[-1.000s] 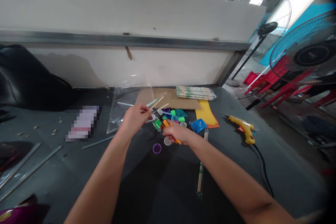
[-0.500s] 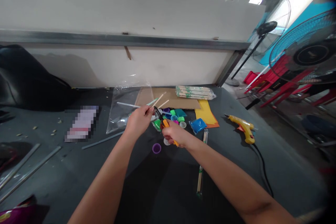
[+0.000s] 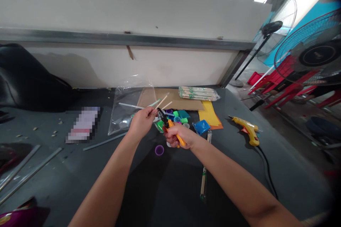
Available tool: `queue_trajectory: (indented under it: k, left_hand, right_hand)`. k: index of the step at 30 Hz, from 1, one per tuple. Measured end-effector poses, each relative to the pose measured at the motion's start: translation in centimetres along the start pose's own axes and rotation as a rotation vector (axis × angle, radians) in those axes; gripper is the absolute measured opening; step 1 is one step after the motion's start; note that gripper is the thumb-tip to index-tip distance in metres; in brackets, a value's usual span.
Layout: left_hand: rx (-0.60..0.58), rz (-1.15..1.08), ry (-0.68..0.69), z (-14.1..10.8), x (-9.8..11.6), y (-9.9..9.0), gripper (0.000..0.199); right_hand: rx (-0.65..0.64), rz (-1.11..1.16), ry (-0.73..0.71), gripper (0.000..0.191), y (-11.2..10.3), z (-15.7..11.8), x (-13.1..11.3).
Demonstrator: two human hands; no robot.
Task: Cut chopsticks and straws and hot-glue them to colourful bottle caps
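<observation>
My left hand point(image 3: 144, 122) is closed, pinching a thin wooden stick point(image 3: 163, 101) that points up and to the right. A second stick point(image 3: 167, 105) lies close by; I cannot tell whether it is held too. My right hand point(image 3: 181, 135) grips orange-handled pliers point(image 3: 171, 124), whose black jaws are right beside my left fingertips. Whether the jaws touch the stick is unclear. Beneath and beyond the pliers are small colored cups, green and blue packets and a blue bag point(image 3: 201, 127). A purple cup point(image 3: 159, 150) stands nearer to me.
Wrapped sticks point(image 3: 198, 93) lie on cardboard point(image 3: 174, 100) by yellow sheets point(image 3: 209, 113). A corded yellow glue gun point(image 3: 246, 128) is on the right. A clear plastic bag point(image 3: 117, 113), gray strip point(image 3: 103, 142) and metal rods point(image 3: 32, 173) lie left. A white partition point(image 3: 160, 64) bounds the back.
The pliers and my right hand have shifted slightly, with the handles turned a little and looking farther apart. My left hand stays almost in place with the stick.
</observation>
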State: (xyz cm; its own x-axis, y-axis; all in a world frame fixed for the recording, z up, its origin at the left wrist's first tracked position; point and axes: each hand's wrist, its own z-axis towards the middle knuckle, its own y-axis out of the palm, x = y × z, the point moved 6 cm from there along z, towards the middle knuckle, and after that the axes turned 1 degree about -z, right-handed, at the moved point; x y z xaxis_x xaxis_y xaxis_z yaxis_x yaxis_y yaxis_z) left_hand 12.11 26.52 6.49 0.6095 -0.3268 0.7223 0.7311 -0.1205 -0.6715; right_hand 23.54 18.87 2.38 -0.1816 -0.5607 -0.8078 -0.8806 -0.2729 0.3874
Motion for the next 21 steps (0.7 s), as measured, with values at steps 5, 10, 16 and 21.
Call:
queue_trajectory:
  k: [5, 10, 16, 21]
  left_hand:
    - [-0.075, 0.182, -0.02, 0.0, 0.4, -0.3, 0.029]
    - [-0.069, 0.309, -0.067, -0.4, 1.1, -0.8, 0.024]
    - [-0.07, 0.313, -0.116, -0.6, 1.2, -0.9, 0.026]
    - [-0.063, 0.199, -0.073, -0.3, 0.7, -0.9, 0.025]
  right_hand:
    - [0.268, -0.37, -0.062, 0.024, -1.6, 0.4, -0.5]
    - [0.467, -0.986, -0.156, 0.018, -2.5, 0.1, -1.7]
    - [0.539, -1.225, -0.174, 0.025, -2.5, -0.4, -2.0]
    - [0.388, -0.859, -0.114, 0.02, -2.7, -0.1, -1.6]
